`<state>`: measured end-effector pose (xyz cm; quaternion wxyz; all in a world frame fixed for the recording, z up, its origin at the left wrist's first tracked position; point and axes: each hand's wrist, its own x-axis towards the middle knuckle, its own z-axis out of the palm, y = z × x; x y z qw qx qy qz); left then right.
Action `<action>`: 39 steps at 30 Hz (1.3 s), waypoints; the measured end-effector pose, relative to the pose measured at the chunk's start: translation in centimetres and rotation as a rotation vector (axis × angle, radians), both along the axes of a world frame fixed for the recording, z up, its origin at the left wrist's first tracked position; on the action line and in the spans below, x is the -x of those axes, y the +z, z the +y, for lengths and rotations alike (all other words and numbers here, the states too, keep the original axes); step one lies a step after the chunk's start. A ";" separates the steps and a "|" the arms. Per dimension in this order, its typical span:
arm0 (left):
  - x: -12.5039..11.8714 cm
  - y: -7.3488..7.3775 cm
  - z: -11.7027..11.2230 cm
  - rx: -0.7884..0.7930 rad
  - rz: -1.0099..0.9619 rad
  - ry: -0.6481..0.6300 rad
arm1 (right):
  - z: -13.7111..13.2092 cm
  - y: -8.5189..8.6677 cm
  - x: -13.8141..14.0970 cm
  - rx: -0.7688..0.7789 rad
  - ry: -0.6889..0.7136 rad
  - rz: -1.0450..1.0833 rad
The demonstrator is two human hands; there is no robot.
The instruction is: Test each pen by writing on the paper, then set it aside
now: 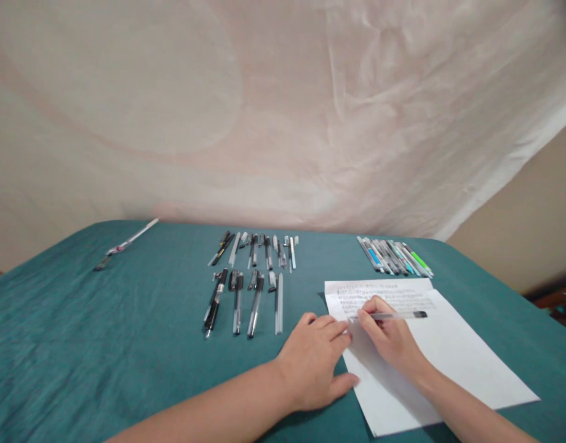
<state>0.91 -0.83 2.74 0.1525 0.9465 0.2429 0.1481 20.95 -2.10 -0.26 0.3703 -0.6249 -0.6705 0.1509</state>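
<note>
Gripping a clear pen (394, 315) in pinched fingers, right hand (389, 337) | pen axis left-right, tip left, over sheet of paper (453, 363) far-left lines | left hand (313, 360) flat, open, pinning paper's left edge | spare pens (246, 295) lie far-left.

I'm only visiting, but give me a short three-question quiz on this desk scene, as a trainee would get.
1. True or false: the right hand holds a pen over the paper.
2. What does the left hand rest on? A) the paper's left edge B) the coloured pens C) the lone pen
3. Fill in: the table is covered by a ____ cloth.

Key: 1 true; 2 A; 3 teal (blue-green).
</note>
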 end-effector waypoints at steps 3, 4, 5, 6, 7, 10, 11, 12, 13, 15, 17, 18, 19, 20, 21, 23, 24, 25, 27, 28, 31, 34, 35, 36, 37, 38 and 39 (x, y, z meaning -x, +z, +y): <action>0.0 -0.1 0.0 0.007 -0.006 -0.002 | 0.0 -0.1 -0.1 0.004 -0.006 0.001; 0.0 -0.1 0.0 0.009 -0.008 -0.003 | 0.0 -0.1 -0.1 0.009 -0.007 0.003; 0.0 -0.1 0.0 0.009 -0.010 -0.002 | 0.0 -0.1 -0.1 0.014 -0.006 0.004; 0.0 -0.1 0.0 0.010 -0.012 -0.001 | 0.0 -0.1 -0.1 0.017 -0.005 0.003; 0.0 -0.1 0.0 0.010 -0.013 -0.001 | 0.0 0.0 -0.1 0.019 -0.004 0.002; 0.0 -0.1 0.0 0.013 -0.018 0.000 | 0.0 0.1 0.0 0.021 0.001 -0.003; 0.0 0.0 0.0 0.013 -0.020 0.000 | 0.0 0.1 0.0 0.021 0.001 -0.001; 0.0 0.0 0.0 0.013 -0.021 -0.001 | 0.0 0.1 0.0 0.022 0.000 0.004; 0.1 0.0 0.0 0.013 -0.021 -0.002 | 0.0 0.1 0.0 0.025 -0.003 0.012; 0.1 -0.1 0.0 0.012 -0.021 -0.003 | 0.0 0.0 0.0 0.027 -0.010 0.024; 0.1 -0.1 0.0 0.013 -0.020 -0.006 | 0.0 -0.1 -0.1 0.025 -0.005 0.026; 0.1 -0.1 0.0 0.014 -0.021 -0.008 | 0.0 -0.1 -0.1 0.024 0.001 0.026; 0.0 -0.1 0.0 0.014 -0.022 -0.008 | 0.1 -0.2 -0.1 0.023 0.003 0.027; 0.0 -0.2 0.0 0.014 -0.023 -0.008 | 0.1 -0.3 -0.2 0.024 0.002 0.030; 0.0 -0.2 0.0 0.013 -0.025 -0.006 | 0.1 -0.3 -0.2 0.026 0.001 0.035; 0.0 -0.2 0.0 0.012 -0.026 -0.001 | 0.1 -0.4 -0.2 0.023 -0.004 0.040; 0.0 -0.2 0.0 0.013 -0.026 0.000 | 0.1 -0.4 -0.1 0.021 -0.005 0.041; 0.0 -0.2 0.0 0.014 -0.026 0.001 | 0.1 -0.4 -0.1 0.018 -0.003 0.040; 0.0 -0.2 0.0 0.016 -0.028 0.000 | 0.1 -0.4 -0.1 0.012 0.004 0.035; 0.0 -0.2 0.0 0.017 -0.029 -0.001 | 0.0 -0.3 -0.1 0.011 0.009 0.033; 0.0 -0.3 0.0 0.021 -0.034 -0.002 | 0.0 -0.3 -0.1 0.014 0.010 0.033; 0.0 -0.3 0.0 0.024 -0.035 0.000 | 0.0 -0.2 -0.1 0.016 -0.003 0.038; 0.0 -0.3 0.0 0.024 -0.036 0.000 | 0.0 -0.3 -0.1 0.014 -0.003 0.037; 0.0 -0.3 0.0 0.025 -0.037 -0.001 | 0.1 -0.3 -0.1 0.011 -0.002 0.035; 0.0 -0.3 0.0 0.026 -0.039 -0.003 | 0.1 -0.3 -0.1 0.008 -0.002 0.032; 0.0 -0.3 0.0 0.027 -0.039 -0.004 | 0.1 -0.3 -0.1 0.005 -0.001 0.029; 0.0 -0.2 0.0 0.027 -0.040 -0.006 | 0.1 -0.3 -0.1 0.001 -0.001 0.025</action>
